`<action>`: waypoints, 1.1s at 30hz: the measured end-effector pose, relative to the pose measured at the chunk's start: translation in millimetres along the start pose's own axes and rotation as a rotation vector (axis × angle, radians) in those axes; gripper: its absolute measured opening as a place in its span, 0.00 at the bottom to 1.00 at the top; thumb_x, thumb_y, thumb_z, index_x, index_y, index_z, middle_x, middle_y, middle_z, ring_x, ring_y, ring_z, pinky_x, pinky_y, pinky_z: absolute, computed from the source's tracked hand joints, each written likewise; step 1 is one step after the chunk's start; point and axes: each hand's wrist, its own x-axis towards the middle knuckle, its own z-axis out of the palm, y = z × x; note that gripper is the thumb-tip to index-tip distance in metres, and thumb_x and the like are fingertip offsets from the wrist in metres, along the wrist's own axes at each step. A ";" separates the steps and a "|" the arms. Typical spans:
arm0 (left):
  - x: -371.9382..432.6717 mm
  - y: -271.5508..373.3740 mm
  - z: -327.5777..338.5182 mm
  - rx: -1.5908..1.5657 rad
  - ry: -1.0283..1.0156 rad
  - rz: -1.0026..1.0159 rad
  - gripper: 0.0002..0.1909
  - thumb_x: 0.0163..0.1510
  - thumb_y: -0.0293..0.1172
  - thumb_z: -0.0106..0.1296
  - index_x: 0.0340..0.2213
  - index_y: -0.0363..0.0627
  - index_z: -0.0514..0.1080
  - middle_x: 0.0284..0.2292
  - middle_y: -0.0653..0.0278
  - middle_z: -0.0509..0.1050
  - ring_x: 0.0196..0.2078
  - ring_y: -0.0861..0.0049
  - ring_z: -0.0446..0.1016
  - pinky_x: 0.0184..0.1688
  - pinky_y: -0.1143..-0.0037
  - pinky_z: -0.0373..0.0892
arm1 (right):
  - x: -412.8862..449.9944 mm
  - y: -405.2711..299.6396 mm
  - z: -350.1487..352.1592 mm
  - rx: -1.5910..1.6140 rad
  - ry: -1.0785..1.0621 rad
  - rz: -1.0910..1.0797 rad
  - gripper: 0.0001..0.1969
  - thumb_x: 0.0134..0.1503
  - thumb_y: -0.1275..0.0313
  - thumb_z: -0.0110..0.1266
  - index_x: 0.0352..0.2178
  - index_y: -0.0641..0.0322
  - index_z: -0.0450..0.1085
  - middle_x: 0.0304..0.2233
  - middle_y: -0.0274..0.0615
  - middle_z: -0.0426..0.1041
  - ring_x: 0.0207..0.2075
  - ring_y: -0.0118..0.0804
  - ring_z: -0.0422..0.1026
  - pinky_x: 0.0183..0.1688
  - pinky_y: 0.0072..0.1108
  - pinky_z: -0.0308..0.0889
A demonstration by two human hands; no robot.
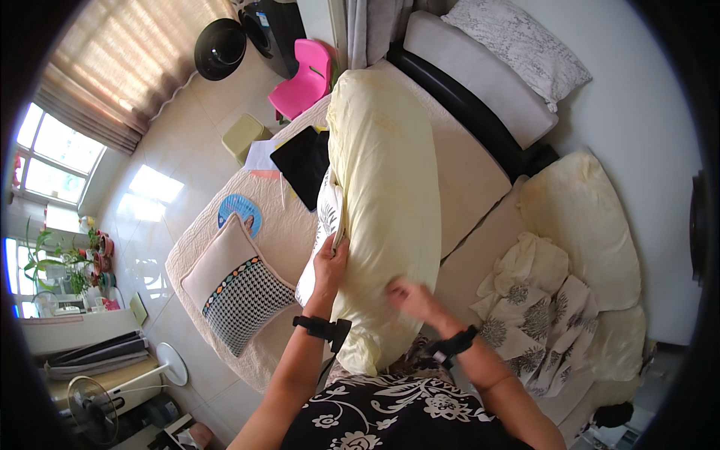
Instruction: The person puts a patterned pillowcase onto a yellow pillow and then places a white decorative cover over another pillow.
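Observation:
A long pale yellow pillow (pixel 388 185) lies before me across a quilted cover. Along its left side shows white fabric with a dark leaf print (pixel 328 211). My left hand (pixel 331 264) pinches the edge of that printed fabric, beside the pillow. Over the pillow's lower part is my right hand (pixel 403 293), blurred, its fingers curled; whether it touches the pillow or holds anything cannot be told. Both wrists wear black bands.
A patterned cushion (pixel 242 287), a round blue fan (pixel 239 214) and a black tablet (pixel 301 167) lie at left. Crumpled printed fabric (pixel 523 326) and another yellow pillow (pixel 585 230) are at right. A pink chair (pixel 306 81) stands beyond, near a green bin (pixel 246 136).

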 end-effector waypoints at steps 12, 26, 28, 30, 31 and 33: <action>-27.8 36.9 7.0 0.779 0.033 -0.124 0.38 0.44 0.53 0.58 0.51 0.45 0.62 0.35 0.46 0.75 0.39 0.53 0.75 0.41 0.63 0.69 | 98.5 169.7 -113.2 0.040 0.305 0.626 0.52 0.43 0.44 0.60 0.57 0.76 0.49 0.56 0.62 0.56 0.55 0.51 0.61 0.50 0.33 0.63; -13.6 19.7 8.3 1.081 0.134 -0.106 0.25 0.50 0.37 0.51 0.49 0.41 0.62 0.40 0.49 0.73 0.41 0.53 0.72 0.42 0.61 0.68 | 125.5 154.1 -97.3 0.384 0.022 0.428 0.21 0.48 0.67 0.61 0.43 0.69 0.70 0.35 0.40 0.74 0.35 0.33 0.71 0.37 0.23 0.65; -24.2 14.0 6.5 1.077 0.137 -0.088 0.21 0.51 0.36 0.49 0.47 0.43 0.65 0.39 0.50 0.74 0.41 0.53 0.72 0.43 0.62 0.68 | 89.3 150.8 -109.9 0.396 0.020 0.397 0.21 0.49 0.68 0.59 0.43 0.69 0.69 0.36 0.40 0.74 0.35 0.33 0.71 0.39 0.23 0.65; -37.8 -9.3 -6.0 1.065 0.105 -0.110 0.23 0.51 0.36 0.49 0.48 0.44 0.64 0.40 0.50 0.73 0.42 0.55 0.72 0.44 0.63 0.68 | 46.3 139.6 -111.6 0.414 0.005 0.367 0.20 0.49 0.70 0.58 0.43 0.70 0.69 0.36 0.40 0.73 0.36 0.33 0.71 0.40 0.23 0.65; -43.2 -16.9 -9.0 1.049 0.066 -0.132 0.24 0.51 0.36 0.50 0.50 0.45 0.63 0.41 0.51 0.73 0.43 0.56 0.72 0.45 0.64 0.67 | 20.0 127.4 -115.2 0.398 0.016 0.366 0.19 0.49 0.70 0.57 0.42 0.70 0.69 0.37 0.40 0.73 0.36 0.33 0.71 0.41 0.23 0.65; -51.0 -16.3 0.1 0.986 0.060 -0.099 0.22 0.51 0.35 0.48 0.49 0.49 0.65 0.40 0.52 0.74 0.42 0.56 0.72 0.44 0.64 0.68 | -26.4 129.0 -111.2 0.378 0.057 0.373 0.19 0.49 0.71 0.56 0.42 0.71 0.69 0.37 0.40 0.73 0.37 0.33 0.71 0.42 0.23 0.65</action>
